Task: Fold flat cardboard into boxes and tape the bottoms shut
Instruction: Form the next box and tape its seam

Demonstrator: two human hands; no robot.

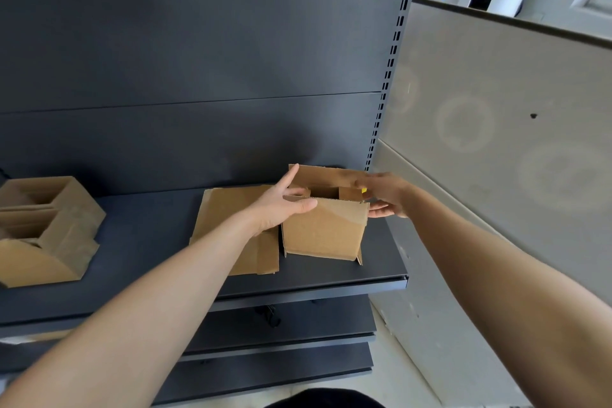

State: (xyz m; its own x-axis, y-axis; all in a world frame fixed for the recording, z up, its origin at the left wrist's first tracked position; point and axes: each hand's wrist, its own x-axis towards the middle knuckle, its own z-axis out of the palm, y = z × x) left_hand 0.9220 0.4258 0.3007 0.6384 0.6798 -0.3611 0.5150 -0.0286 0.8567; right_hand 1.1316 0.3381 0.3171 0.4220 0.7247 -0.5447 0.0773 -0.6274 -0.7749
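Box [326, 228] stands half-formed at the right end of the shelf [149, 242]; flat cardboard [231, 215] lies mid-shelf. The left hand [281, 205] pinches its near-left corner, thumb outside. The right hand [385, 195], blurred, clasps the right end. It looks light and thin-walled, likely to skew or crease, so corners and folds seem safer holds than mid-panel.

1 wide-angle head-worn camera is looking forward and down, facing a dark shelf [149, 235] from near; both forearms [165, 291] are extending from the bottom edge toward the cardboard box [324, 232] mid-frame.
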